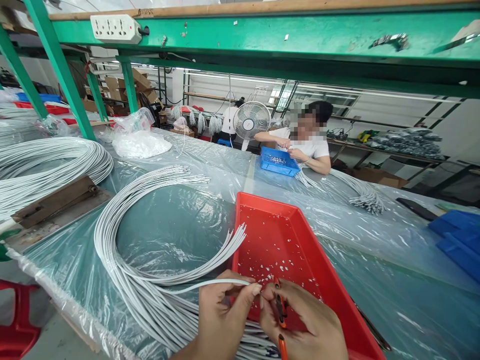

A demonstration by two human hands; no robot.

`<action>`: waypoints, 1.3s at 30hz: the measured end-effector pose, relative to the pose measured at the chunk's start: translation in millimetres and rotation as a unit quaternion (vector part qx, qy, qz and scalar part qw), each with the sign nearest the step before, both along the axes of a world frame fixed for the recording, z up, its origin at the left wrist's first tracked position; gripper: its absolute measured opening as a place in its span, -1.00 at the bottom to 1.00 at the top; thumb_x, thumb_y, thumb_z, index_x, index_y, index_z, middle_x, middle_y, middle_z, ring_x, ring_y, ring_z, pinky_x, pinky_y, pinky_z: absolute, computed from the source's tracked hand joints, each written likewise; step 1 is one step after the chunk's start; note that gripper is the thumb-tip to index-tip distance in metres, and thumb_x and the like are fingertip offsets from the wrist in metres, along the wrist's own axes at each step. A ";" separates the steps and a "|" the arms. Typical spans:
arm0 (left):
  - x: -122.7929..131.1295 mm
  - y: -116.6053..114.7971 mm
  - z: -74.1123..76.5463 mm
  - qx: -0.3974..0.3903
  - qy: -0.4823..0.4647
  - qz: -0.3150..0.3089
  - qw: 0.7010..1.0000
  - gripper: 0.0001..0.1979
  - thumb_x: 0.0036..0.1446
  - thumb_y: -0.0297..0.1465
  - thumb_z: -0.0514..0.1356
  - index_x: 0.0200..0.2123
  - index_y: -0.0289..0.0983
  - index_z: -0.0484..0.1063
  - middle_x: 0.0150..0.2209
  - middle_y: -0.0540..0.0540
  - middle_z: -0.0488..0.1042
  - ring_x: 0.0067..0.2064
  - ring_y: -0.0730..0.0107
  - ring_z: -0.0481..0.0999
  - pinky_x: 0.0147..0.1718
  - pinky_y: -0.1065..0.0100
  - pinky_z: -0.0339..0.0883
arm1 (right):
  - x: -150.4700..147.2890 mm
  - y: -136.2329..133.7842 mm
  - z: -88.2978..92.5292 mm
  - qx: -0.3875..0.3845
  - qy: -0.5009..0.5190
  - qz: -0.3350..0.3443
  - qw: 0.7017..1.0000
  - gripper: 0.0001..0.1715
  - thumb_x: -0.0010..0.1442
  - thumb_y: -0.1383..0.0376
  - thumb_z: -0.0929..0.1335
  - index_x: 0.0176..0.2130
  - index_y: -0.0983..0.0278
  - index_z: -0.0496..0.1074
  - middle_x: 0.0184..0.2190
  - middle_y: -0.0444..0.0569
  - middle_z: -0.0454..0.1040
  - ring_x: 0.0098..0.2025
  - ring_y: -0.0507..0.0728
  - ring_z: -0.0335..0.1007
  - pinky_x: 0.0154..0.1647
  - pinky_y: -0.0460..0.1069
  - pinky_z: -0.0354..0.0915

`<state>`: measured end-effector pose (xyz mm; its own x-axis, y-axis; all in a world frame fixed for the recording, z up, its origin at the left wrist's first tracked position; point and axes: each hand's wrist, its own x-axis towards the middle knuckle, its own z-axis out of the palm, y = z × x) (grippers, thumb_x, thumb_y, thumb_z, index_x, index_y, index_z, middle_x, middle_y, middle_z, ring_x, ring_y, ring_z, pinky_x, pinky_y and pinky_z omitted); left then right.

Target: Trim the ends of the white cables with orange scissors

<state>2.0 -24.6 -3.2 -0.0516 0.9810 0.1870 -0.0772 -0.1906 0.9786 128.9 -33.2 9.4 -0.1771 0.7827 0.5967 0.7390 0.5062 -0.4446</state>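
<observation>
Between the thumb and fingers of my left hand (225, 310) a single white cable (213, 283) is pinched near its end. My right hand (311, 317) is closed around small orange-handled pliers (281, 307), with its fingertips at the cable's tip; the plier jaws are mostly hidden. Both hands are over the near end of a red tray (328, 277) that has small white scraps scattered on its bottom. A curved bundle of white cables (108, 240) lies on the plastic-covered table, left of the tray and running beneath my left hand.
Thicker cable coils (86, 155) and a brown metal block (56, 200) sit on the left. Across the table a co-worker (315, 145) handles something over a blue tray (279, 167). A green shelf beam (240, 37) spans overhead. Blue bins (459, 240) stand at the right.
</observation>
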 end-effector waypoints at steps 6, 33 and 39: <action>2.5 2.4 4.4 -0.032 -0.034 0.014 0.999 -0.85 -0.04 -0.45 0.22 -0.60 -0.35 0.49 -0.58 -0.06 0.47 -0.50 0.38 0.45 -0.49 0.45 0.32 | -3.6 -3.8 -4.7 0.019 -0.016 0.038 0.999 -0.90 -0.06 0.45 0.25 -0.54 0.27 0.28 -0.68 -0.16 0.31 -0.63 -0.01 0.24 -0.60 -0.14 0.21; 9.4 7.6 10.7 -0.191 -0.331 -0.118 0.916 -0.84 -0.04 -0.37 0.27 -0.51 -0.40 0.51 -0.62 -0.04 0.44 -0.57 0.55 0.37 -0.55 0.53 0.25 | 33.0 3.6 9.5 -0.051 0.148 -0.061 0.986 -0.85 0.03 0.23 0.35 -0.40 0.27 0.47 -0.50 -0.06 0.46 -0.44 0.09 0.39 -0.39 -0.12 0.31; 16.2 2.8 7.5 -0.236 -0.419 -0.144 0.865 -0.78 -0.17 -0.38 0.35 -0.40 -0.40 0.55 -0.64 -0.03 0.44 -0.58 0.59 0.36 -0.56 0.56 0.25 | 33.5 0.1 5.0 -0.174 0.210 0.041 0.961 -0.80 -0.11 0.37 0.43 -0.36 0.30 0.52 -0.57 -0.08 0.47 -0.51 0.11 0.42 -0.50 -0.13 0.35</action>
